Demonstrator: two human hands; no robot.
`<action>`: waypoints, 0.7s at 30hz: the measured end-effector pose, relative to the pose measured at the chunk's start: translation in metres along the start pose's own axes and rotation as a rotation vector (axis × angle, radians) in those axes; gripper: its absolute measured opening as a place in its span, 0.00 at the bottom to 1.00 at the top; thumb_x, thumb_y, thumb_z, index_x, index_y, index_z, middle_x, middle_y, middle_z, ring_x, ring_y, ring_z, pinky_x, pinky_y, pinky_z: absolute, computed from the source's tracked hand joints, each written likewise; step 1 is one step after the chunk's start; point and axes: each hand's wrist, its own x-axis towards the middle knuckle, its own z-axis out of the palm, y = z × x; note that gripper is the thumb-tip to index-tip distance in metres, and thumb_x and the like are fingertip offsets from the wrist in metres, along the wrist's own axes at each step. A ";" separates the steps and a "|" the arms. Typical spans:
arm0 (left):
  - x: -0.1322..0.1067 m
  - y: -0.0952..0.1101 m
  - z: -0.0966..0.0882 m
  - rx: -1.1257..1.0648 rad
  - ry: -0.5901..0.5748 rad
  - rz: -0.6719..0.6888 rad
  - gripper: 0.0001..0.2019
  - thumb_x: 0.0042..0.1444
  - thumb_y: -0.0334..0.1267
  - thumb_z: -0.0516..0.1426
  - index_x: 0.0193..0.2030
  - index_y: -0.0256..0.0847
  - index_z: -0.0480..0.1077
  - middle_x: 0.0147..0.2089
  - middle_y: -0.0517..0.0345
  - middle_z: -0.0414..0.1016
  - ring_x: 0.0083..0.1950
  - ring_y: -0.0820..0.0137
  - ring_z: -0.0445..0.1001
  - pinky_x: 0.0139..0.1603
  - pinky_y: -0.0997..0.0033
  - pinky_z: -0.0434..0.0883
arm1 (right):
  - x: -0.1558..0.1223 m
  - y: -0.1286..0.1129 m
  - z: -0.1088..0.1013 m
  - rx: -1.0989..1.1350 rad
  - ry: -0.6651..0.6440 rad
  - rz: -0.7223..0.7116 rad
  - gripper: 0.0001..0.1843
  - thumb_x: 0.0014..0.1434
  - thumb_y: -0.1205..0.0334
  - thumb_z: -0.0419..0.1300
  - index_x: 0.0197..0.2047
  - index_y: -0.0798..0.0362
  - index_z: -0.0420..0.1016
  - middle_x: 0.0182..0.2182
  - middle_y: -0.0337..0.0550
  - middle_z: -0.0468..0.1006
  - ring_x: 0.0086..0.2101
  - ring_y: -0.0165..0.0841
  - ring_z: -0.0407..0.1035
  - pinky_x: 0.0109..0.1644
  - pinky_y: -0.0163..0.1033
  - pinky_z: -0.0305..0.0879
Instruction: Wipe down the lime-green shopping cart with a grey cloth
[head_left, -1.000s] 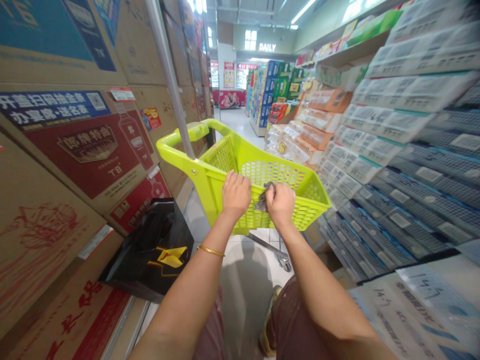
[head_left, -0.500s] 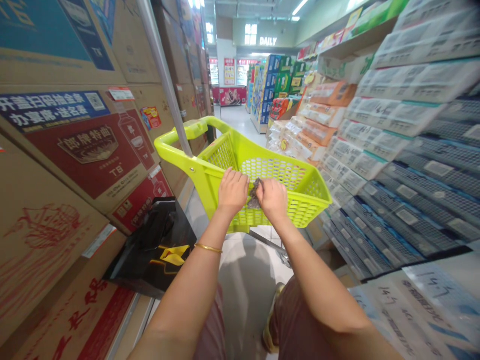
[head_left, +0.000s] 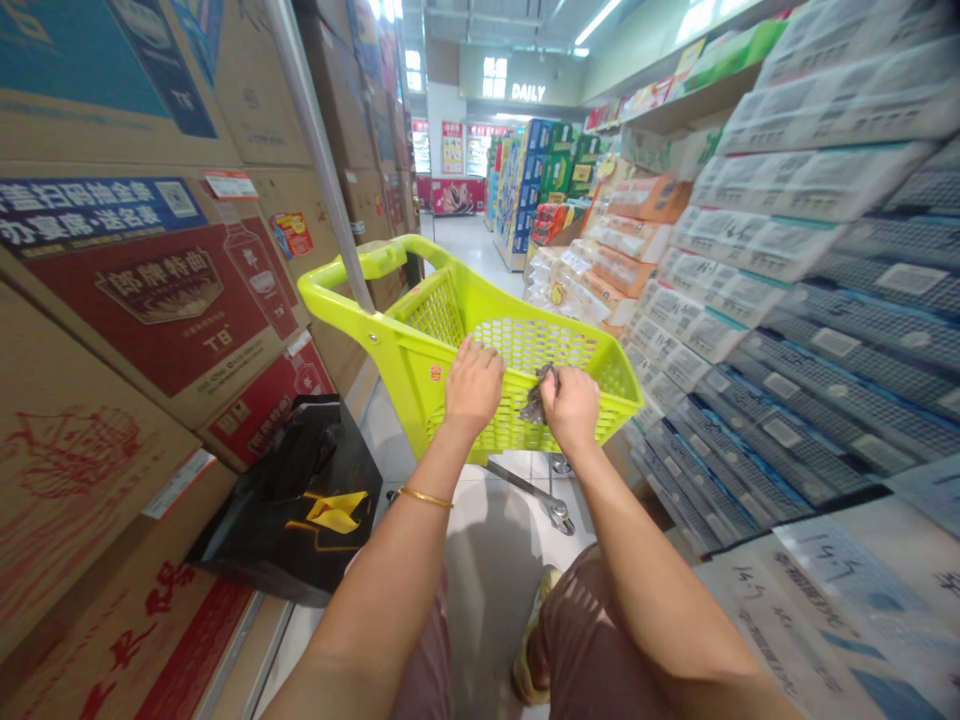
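Observation:
A lime-green plastic shopping cart (head_left: pixel 411 385) stands across the aisle in front of me, its basket to the right and its handle to the left. The near rim lies under my left hand (head_left: pixel 474 385), whose fingers curl over it. Further right along that rim is my right hand (head_left: pixel 574 405), closed around a crumpled grey cloth (head_left: pixel 535 398) pressed against the basket's side. Its fingertips are partly hidden. A small red sticker (head_left: pixel 436 373) shows on the cart's side, left of my left hand.
Stacked cartons (head_left: pixel 161 290) line the left side. A black gift bag (head_left: pixel 300 500) stands in front of them. Packs of tissue paper (head_left: pixel 817 185) pile up on the right. A metal pole (head_left: pixel 319 140) rises by the cart handle, and a caster (head_left: pixel 559 515) shows below.
Both hands have moved right along the cart's rim, the right one with the cloth, and the gap between them has grown. A red sticker has come into sight. The view has shifted slightly.

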 end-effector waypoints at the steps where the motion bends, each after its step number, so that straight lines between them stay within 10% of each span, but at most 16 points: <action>1: 0.001 0.004 0.002 -0.011 -0.045 0.036 0.12 0.61 0.33 0.46 0.36 0.40 0.70 0.38 0.55 0.75 0.46 0.66 0.69 0.62 0.58 0.59 | 0.001 -0.005 0.001 0.020 -0.007 0.011 0.14 0.61 0.59 0.48 0.32 0.54 0.71 0.28 0.44 0.72 0.32 0.34 0.62 0.37 0.37 0.50; 11: 0.002 0.012 0.011 0.013 -0.126 -0.058 0.12 0.61 0.35 0.47 0.32 0.39 0.69 0.35 0.50 0.74 0.43 0.62 0.70 0.52 0.60 0.62 | 0.006 -0.046 0.019 0.141 0.026 0.035 0.14 0.62 0.60 0.46 0.35 0.53 0.71 0.31 0.44 0.73 0.35 0.34 0.62 0.40 0.38 0.51; 21: 0.000 -0.002 0.005 0.011 -0.107 -0.001 0.15 0.63 0.37 0.43 0.34 0.40 0.68 0.35 0.52 0.73 0.42 0.63 0.68 0.50 0.60 0.61 | 0.004 -0.010 0.004 -0.079 -0.064 -0.098 0.13 0.62 0.58 0.48 0.37 0.54 0.71 0.30 0.44 0.74 0.34 0.34 0.63 0.38 0.37 0.50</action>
